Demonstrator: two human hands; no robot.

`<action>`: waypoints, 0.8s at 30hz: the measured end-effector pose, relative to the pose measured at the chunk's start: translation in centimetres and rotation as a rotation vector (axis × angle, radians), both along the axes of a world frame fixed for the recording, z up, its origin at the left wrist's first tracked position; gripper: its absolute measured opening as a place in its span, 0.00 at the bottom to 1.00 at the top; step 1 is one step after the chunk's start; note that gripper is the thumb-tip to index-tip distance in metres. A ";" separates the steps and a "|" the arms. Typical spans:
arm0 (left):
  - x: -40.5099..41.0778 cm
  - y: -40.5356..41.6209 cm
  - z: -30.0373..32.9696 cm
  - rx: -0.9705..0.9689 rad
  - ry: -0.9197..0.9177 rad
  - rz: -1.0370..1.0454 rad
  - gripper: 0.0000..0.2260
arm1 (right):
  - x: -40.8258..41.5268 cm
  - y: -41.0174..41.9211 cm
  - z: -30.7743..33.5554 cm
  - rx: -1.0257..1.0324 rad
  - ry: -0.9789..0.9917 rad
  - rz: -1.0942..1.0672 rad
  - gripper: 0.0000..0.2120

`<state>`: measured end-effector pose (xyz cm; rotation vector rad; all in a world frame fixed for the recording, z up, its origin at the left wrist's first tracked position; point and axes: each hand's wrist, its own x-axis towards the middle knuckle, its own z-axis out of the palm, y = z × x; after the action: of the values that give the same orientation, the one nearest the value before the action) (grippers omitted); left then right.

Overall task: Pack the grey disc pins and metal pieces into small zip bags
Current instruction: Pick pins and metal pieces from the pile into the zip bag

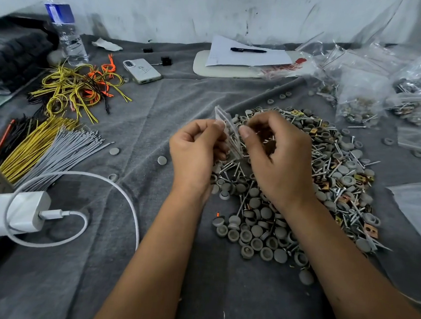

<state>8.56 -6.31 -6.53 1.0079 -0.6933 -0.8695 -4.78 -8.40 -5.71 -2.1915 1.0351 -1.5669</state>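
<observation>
**Both hands on a small zip bag above the pile**

Nearest us, a white charger (pixel 11 213) and its cable (pixel 116 194) lie on the grey cloth (pixel 145 267) at the left. To the right our forearms reach out over a pile (pixel 302 196) of grey disc pins, screws and brassy metal pieces spread on the cloth.

Over the pile's far left edge we hold a clear zip bag (pixel 228 133) upright between the hands. Our left hand (pixel 195 150) pinches one side of it, fingers curled and thumb at the bag's top edge. Our right hand (pixel 278 152) grips the other side with thumb against the plastic and the fingers bent above the opening. Thin pins show through the plastic; how many we cannot tell.

Left of the hands lie bundles of ties (pixel 54 144) in grey, yellow, black and orange. Loose discs (pixel 162 160) sit between the ties and the hands.

Farther off are a phone (pixel 142 70), a water bottle (pixel 63 27), paper with a pen (pixel 248 50), and at the right a heap of filled bags (pixel 360 103).
</observation>
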 end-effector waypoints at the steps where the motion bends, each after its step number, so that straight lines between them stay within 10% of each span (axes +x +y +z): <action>1: 0.1 0.0 0.1 -0.016 0.028 -0.008 0.11 | 0.0 0.0 0.0 0.050 0.016 0.020 0.10; 9: 0.5 0.2 0.6 -0.129 0.202 -0.058 0.12 | 0.0 -0.2 -0.1 0.083 0.046 0.049 0.04; 16: 1.4 -0.2 -0.1 -0.096 0.027 0.327 0.10 | -1.3 -0.5 2.5 0.216 -0.230 0.128 0.05; 24: 0.9 -0.3 -0.5 -0.028 -0.011 -0.085 0.23 | -1.3 -1.4 4.5 0.295 -0.272 0.243 0.06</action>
<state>9.44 -6.65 -6.98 0.9644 -0.7604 -0.9256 -6.05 -9.80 -1.23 -1.7747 0.8217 -1.4477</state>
